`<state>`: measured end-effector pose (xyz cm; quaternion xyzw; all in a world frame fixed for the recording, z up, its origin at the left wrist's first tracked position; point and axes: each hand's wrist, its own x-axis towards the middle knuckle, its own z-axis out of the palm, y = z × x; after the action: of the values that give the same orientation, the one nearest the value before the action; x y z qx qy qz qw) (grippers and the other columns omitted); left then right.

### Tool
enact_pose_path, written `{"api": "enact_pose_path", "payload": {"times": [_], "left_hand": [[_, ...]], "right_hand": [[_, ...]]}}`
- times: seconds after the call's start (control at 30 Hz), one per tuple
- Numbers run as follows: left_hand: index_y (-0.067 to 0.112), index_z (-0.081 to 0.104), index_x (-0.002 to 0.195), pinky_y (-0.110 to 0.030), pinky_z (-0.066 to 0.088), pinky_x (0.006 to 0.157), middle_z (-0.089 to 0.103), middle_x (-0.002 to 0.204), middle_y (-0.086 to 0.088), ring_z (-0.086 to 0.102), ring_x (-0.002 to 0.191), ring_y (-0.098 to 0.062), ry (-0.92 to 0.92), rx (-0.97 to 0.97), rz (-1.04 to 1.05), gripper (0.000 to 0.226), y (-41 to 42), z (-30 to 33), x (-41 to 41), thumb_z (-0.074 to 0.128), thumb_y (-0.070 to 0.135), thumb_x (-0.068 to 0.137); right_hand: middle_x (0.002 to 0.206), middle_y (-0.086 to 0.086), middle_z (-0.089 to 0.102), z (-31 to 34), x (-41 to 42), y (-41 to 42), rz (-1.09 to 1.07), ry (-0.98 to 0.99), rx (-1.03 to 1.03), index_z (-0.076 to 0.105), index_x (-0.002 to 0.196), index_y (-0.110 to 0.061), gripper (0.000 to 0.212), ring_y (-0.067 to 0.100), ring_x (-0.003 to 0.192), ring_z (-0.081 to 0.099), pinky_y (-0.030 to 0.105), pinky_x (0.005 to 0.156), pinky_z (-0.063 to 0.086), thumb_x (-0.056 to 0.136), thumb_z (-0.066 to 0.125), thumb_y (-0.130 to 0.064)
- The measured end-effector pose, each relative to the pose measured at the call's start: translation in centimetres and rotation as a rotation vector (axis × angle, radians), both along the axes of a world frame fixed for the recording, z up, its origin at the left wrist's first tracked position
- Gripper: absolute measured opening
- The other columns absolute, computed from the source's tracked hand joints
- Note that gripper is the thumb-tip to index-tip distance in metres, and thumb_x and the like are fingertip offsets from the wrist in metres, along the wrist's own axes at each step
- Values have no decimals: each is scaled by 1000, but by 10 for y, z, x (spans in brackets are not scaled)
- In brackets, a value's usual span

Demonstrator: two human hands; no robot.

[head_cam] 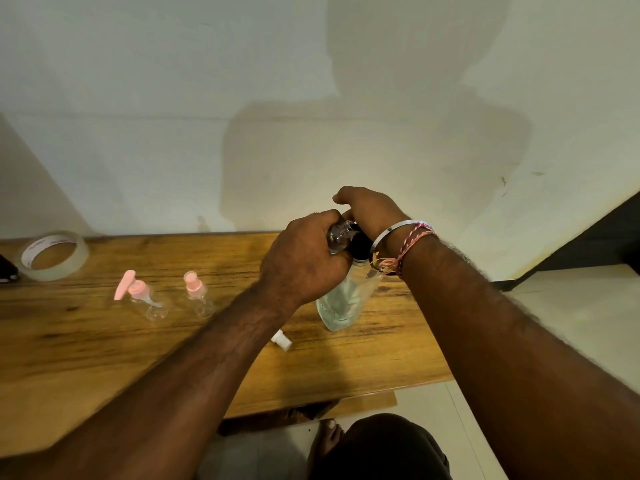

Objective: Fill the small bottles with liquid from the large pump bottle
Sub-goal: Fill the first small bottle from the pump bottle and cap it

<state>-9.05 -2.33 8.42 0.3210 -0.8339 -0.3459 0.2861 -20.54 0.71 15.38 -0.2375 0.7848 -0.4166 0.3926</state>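
The large clear pump bottle (341, 306) stands on the wooden table (104, 358), its black pump collar (360, 244) under my right hand (370, 211), which rests on the pump top with fingers curled over it. My left hand (304, 258) grips a small clear bottle (339, 237), open-necked and tilted, its mouth close to the pump spout. Two more small clear bottles stand to the left: one with a pink pump head (143, 296), one with a pink spray cap (197, 296). A white cap (282, 340) lies on the table below my left forearm.
A roll of clear tape (52, 256) lies at the table's far left, a dark object (7, 270) beside it at the frame edge. A pale wall runs behind the table. The table's right end is near the pump bottle, with pale floor beyond.
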Motion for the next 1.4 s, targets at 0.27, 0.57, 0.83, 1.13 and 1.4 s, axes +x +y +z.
{"api": "enact_pose_path", "payload": {"times": [0.27,0.57,0.83,1.13,1.4], "left_hand": [[32,62,96,-30,53,64,65,80,15,65,75,-9,39,-9,-9,20,0,3,2,80,35,88],[35,60,94,-27,47,62,62,77,17,63,73,-9,27,-14,-7,21,-1,3,1,80,34,89],[36,59,92,-26,45,59,63,78,16,61,71,-6,-21,-41,7,20,-3,-3,0,78,33,87],[38,60,94,-24,45,58,66,80,16,63,72,-5,10,-31,0,21,-4,-2,0,79,31,87],[38,59,97,-26,49,63,64,81,18,64,76,-7,40,-6,-12,22,-1,2,1,79,35,89]], "right_hand": [[98,14,65,5,-2,2,-23,-222,54,66,123,-1,58,30,81,61,34,70,51,88,62,-47],[97,14,64,3,0,0,-45,-172,25,66,108,-2,40,29,77,61,31,68,50,92,61,-39],[102,17,65,-3,-2,-4,64,207,33,53,76,-14,24,38,97,60,48,101,47,96,47,-24],[90,12,64,-3,-2,1,-22,-63,1,65,92,-6,28,29,76,59,37,75,50,91,58,-34],[98,16,67,1,-2,3,8,-153,2,67,112,0,52,31,82,64,42,82,53,87,61,-46]]}}
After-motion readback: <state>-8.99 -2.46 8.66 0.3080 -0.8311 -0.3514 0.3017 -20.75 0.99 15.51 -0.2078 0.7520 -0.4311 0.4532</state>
